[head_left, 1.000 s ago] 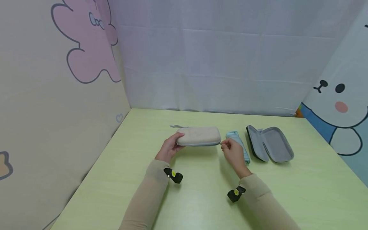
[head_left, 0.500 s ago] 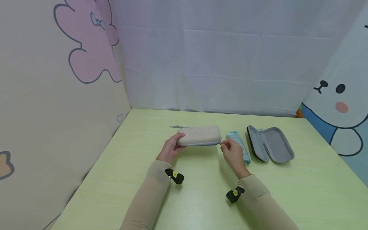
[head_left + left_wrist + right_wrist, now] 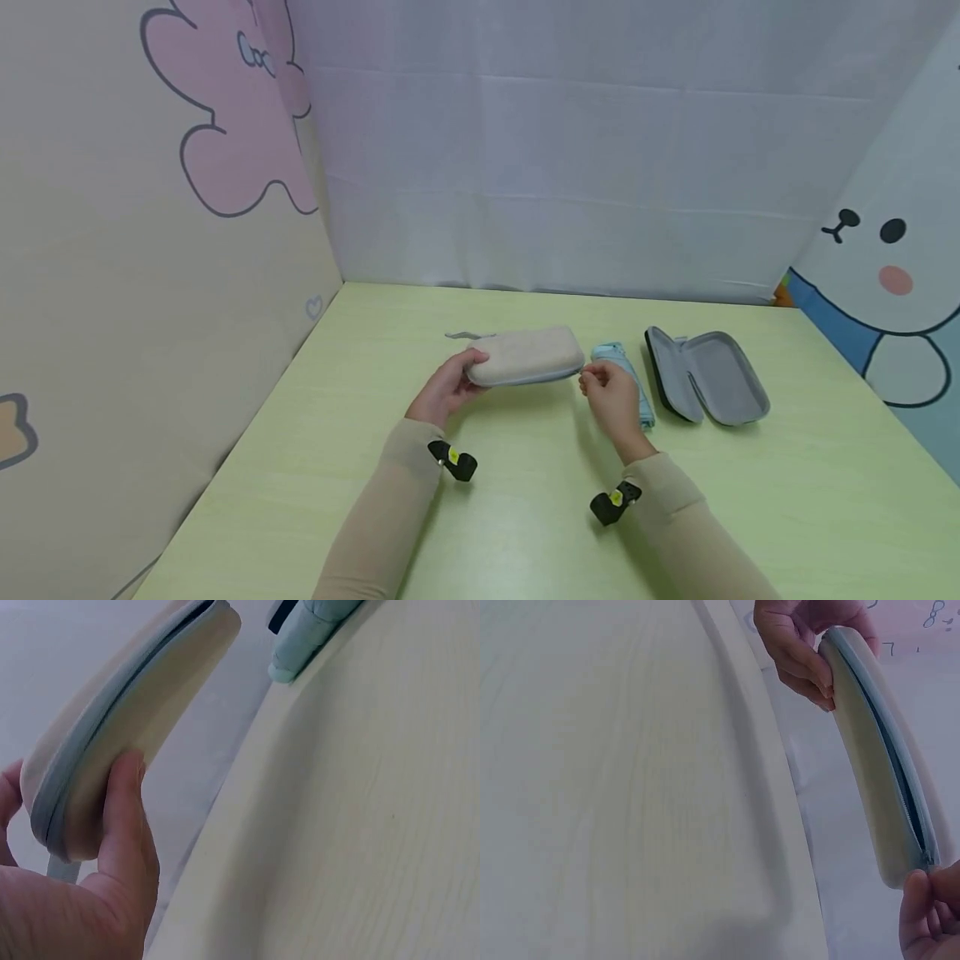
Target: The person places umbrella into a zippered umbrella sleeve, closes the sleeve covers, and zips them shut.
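A cream zippered case (image 3: 528, 357) is held above the table, tilted with its right end a little higher. My left hand (image 3: 448, 387) grips its left end, thumb on one face and fingers on the other, as the left wrist view shows. A blue-grey zip (image 3: 889, 746) runs along the side facing me, and a gap shows between its teeth. At the right end, near the zip slider (image 3: 928, 860), my right hand (image 3: 611, 402) pinches the pull between thumb and finger; the pull is mostly hidden. A grey strap (image 3: 468, 335) sticks out at the left end.
A rolled light-blue fabric bundle (image 3: 617, 357) lies on the table (image 3: 517, 517) just behind my right hand. Right of it, a grey-lined hard case (image 3: 722, 379) lies spread open. A wall (image 3: 225, 333) borders the left side and a white sheet (image 3: 555, 183) hangs at the back.
The cream case has shifted slightly right, and its right end has tipped up a little. Both hands keep their hold, almost in the same place.
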The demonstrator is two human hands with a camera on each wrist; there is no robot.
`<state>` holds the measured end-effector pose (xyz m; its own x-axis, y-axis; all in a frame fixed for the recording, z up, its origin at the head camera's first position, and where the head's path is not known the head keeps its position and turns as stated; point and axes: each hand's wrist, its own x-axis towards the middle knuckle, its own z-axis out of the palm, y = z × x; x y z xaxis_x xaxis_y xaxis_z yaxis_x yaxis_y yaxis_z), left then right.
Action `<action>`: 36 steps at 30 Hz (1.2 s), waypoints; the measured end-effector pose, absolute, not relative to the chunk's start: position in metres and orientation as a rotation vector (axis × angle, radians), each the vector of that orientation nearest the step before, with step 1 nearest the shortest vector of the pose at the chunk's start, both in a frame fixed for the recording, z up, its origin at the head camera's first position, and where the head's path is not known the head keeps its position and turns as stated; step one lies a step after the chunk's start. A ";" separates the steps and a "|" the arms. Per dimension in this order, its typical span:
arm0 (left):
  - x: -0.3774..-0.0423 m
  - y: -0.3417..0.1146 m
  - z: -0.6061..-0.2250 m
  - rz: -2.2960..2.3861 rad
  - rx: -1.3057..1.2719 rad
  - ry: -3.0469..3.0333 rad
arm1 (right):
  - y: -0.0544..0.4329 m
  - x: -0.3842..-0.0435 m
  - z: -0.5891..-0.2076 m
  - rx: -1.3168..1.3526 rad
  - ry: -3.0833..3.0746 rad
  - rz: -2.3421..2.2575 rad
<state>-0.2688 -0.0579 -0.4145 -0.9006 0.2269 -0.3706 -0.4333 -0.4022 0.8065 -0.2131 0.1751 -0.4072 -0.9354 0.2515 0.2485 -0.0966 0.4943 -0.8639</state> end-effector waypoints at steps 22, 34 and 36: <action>-0.260 -0.068 -0.415 1.854 0.069 1.581 | 0.181 -0.221 -0.396 -0.187 -2.350 1.450; -0.258 -0.063 -0.414 1.838 0.146 1.531 | 0.178 -0.219 -0.390 -0.152 -2.335 1.482; -0.258 -0.063 -0.415 1.892 0.111 1.503 | 0.177 -0.217 -0.389 -0.150 -2.326 1.484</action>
<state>-0.2584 -0.0629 -0.4151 -0.7461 0.5674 -0.3485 -0.4679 -0.0744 0.8806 -0.2174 0.1767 -0.3891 -0.9238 0.2864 0.2542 -0.1099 0.4377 -0.8924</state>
